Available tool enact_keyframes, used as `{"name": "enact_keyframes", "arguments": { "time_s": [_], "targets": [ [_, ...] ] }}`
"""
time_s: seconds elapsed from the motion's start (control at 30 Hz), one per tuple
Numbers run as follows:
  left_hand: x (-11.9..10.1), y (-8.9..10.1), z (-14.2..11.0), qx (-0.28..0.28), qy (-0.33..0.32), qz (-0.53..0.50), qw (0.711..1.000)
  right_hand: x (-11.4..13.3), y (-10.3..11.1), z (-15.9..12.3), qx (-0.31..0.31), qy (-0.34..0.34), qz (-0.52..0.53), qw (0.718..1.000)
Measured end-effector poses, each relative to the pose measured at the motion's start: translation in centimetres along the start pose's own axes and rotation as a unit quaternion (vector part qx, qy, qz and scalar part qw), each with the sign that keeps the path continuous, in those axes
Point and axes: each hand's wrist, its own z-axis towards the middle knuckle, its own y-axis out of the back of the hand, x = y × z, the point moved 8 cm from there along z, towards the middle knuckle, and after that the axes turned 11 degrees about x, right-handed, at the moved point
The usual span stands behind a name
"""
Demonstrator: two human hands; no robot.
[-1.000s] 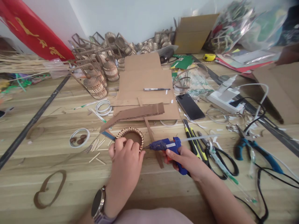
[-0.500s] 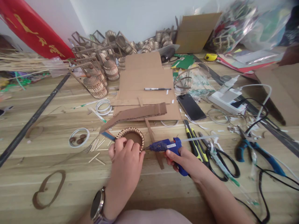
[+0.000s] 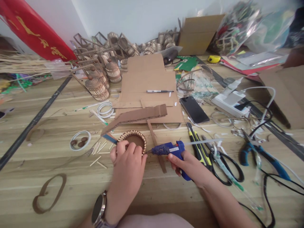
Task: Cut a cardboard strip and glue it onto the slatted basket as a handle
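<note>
My left hand [image 3: 127, 164], with a watch on the wrist, is closed on the near rim of a small round basket [image 3: 134, 140] made of wooden sticks around a brown cardboard base. My right hand [image 3: 190, 166] grips a blue hot glue gun [image 3: 171, 150] by its handle. The gun's nozzle points left and sits right at the basket's right rim, beside my left fingers. A clear glue stick [image 3: 204, 142] pokes out of the gun's back. Loose short wooden sticks [image 3: 99, 152] lie left of the basket.
Yellow utility knife [image 3: 196, 142], black scissors [image 3: 225, 163] and blue pliers [image 3: 258, 152] lie to the right with cables. Behind the basket are a corrugated cardboard strip [image 3: 135, 117], flat cardboard with a pen [image 3: 159, 91], a phone [image 3: 194, 109], a power strip [image 3: 229, 99] and finished stick baskets [image 3: 97, 85].
Almost nothing: both hands keep their grips, and the glue gun's nozzle stays at the basket's right rim. The view has shifted very slightly.
</note>
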Motion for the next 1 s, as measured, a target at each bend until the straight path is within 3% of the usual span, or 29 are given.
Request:
{"name": "enact_keyframes", "arguments": {
  "time_s": [0.5, 0.8, 1.0],
  "targets": [
    [-0.4, 0.6, -0.1, -0.003, 0.011, 0.029, 1.0, -0.6, 0.7, -0.3, -0.015, -0.022, 0.007, 1.0],
    [-0.6, 0.5, 0.3, 0.024, 0.028, 0.038, 0.999, 0.8, 0.4, -0.8, -0.032, 0.028, 0.043, 0.998],
    [-0.7, 0.4, 0.4, 0.03, 0.03, 0.042, 0.998, 1.0, 0.6, -1.2, -0.041, 0.026, 0.044, 0.998]
  ]
}}
